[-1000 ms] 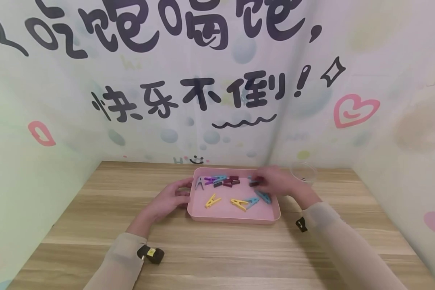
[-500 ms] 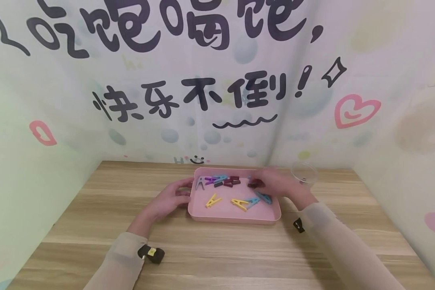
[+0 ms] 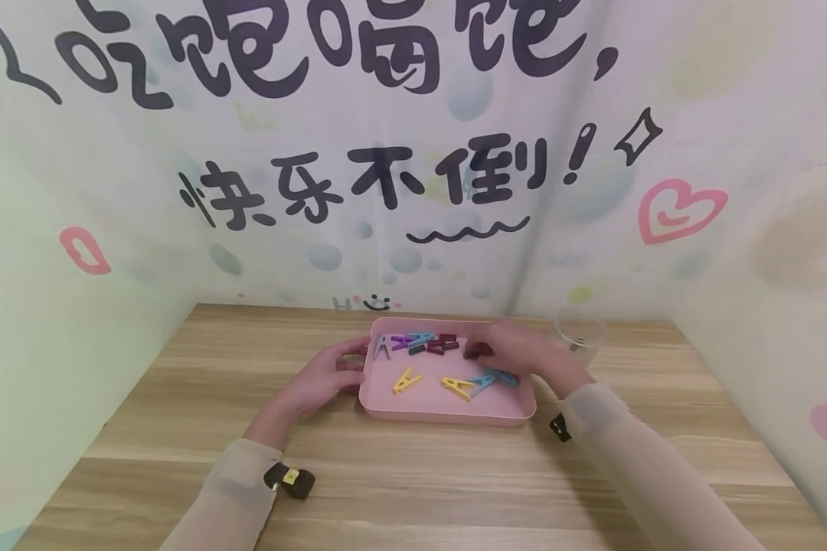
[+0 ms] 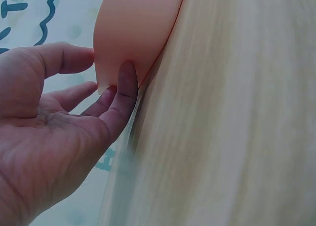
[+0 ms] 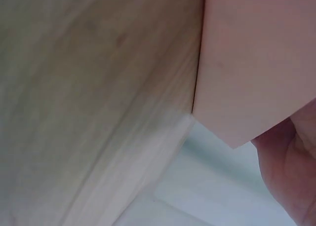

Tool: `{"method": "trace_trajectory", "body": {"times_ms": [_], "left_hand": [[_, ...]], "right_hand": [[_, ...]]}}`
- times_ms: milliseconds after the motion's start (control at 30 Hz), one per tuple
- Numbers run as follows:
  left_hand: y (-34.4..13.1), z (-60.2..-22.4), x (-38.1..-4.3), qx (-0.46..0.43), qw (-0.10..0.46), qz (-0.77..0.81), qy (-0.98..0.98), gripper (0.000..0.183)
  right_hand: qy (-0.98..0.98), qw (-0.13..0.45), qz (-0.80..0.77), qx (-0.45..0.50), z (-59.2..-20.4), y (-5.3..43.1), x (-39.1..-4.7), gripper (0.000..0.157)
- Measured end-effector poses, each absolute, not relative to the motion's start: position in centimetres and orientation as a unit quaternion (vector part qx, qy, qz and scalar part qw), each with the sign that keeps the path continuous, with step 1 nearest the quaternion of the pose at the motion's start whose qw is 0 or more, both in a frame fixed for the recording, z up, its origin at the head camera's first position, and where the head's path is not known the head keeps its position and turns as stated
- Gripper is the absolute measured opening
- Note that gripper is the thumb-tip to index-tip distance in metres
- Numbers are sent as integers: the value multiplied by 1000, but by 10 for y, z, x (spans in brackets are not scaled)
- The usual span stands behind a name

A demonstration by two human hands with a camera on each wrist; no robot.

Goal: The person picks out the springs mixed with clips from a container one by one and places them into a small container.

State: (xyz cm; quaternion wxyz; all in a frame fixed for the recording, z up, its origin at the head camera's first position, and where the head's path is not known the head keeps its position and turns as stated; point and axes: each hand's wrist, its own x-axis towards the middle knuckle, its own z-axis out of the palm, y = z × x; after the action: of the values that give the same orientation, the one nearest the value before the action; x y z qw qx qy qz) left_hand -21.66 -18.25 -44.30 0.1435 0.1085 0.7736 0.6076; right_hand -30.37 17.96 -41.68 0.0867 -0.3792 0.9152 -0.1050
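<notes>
A pink tray (image 3: 448, 417) on the wooden table holds several small clips. My left hand (image 3: 322, 379) rests its fingertips on the tray's left outer wall; the left wrist view shows the hand (image 4: 64, 112) with its fingers lightly bent against that wall. Inside the tray's right half, my right hand (image 3: 513, 348) pinches a small dark red clip (image 3: 474, 350). In the right wrist view, only part of this hand (image 5: 291, 167) shows behind the tray wall, and its fingertips are hidden. Left of it lie more dark red clips (image 3: 436, 350), a purple clothespin (image 3: 401, 342) and a blue clothespin (image 3: 422, 337).
Yellow clothespins (image 3: 406, 380) and blue clothespins (image 3: 501, 376) lie in the tray's front half, a grey clothespin (image 3: 382, 348) at its left. A clear cup (image 3: 580, 325) with something small and dark in it stands behind the right wrist. A printed wall hanging (image 3: 317, 260) rises behind the table.
My right hand has shifted slightly left inside the tray, and the dark red clip at its fingertips has moved with it. The left hand stays on the tray's side.
</notes>
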Motion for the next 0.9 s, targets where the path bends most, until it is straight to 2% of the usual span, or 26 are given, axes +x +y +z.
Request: {"method": "trace_trajectory", "body": {"times_ms": [167, 500, 900], "left_hand": [[-182, -442, -216, 112, 144, 610, 771, 69], [-182, -441, -216, 110, 144, 608, 773, 68], [-181, -439, -215, 111, 143, 610, 771, 68]], "right_hand": [[911, 90, -113, -386, -415, 177, -303, 14], [904, 104, -171, -378, -417, 180, -305, 19], [902, 94, -219, -361, -391, 183, -291, 17]]}}
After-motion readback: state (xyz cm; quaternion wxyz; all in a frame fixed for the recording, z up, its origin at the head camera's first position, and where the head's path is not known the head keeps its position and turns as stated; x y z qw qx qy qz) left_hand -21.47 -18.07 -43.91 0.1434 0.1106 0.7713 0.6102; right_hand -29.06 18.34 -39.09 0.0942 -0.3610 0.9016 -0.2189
